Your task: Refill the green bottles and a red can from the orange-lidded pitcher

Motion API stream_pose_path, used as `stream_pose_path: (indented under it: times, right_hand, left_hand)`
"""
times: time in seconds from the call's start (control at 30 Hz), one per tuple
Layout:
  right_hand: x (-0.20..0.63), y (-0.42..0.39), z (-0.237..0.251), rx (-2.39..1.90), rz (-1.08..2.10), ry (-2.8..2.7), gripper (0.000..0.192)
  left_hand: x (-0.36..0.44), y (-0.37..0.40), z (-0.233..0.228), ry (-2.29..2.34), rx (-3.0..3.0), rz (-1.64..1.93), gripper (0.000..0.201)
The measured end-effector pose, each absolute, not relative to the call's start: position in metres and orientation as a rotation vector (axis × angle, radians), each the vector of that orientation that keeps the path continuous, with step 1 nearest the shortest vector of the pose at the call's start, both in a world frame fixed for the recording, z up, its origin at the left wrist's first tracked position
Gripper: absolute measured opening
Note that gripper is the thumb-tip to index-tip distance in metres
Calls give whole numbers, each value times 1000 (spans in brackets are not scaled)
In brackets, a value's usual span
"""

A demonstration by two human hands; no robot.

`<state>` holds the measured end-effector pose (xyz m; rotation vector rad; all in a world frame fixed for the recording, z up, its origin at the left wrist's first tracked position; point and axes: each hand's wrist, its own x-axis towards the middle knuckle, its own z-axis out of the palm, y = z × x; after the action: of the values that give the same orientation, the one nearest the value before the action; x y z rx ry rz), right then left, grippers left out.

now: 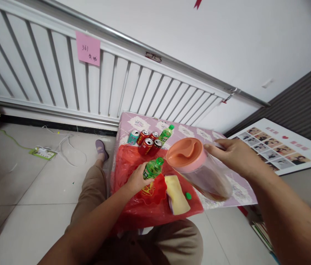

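The left hand's (138, 181) fingers wrap a seemingly uncapped green bottle (153, 168) above the red bowl (159, 194), near the surface's (244, 192) front edge; the right hand's (228, 154) fingers grasp the tilted, orange-lidded pitcher (216, 180) beside it. Too steep a tilt, or a wavering bottle, could spill liquid onto the yellow cloth (177, 195).

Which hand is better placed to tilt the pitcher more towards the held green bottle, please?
Probably the right hand: it holds the pitcher, whose orange lid leans towards the green bottle. The left hand is occupied, gripping that bottle.
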<state>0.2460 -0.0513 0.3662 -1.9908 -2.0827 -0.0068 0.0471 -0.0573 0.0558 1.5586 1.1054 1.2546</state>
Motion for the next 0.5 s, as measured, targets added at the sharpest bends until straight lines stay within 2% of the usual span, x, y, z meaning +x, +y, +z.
stream_pose_path:
  times: [0.27, 0.37, 0.5]
  right_hand:
    - [265, -50, 341, -1956, 296, -1970, 45]
    - [280, -48, 323, -1879, 468, -1825, 43]
    - [304, -39, 300, -1784, 545, -1550, 38]
  left_hand:
    - [46, -58, 56, 1119, 1549, 1233, 72]
    - [46, -57, 56, 1121, 1557, 1229, 71]
    - [48, -56, 54, 1111, 1560, 1224, 72]
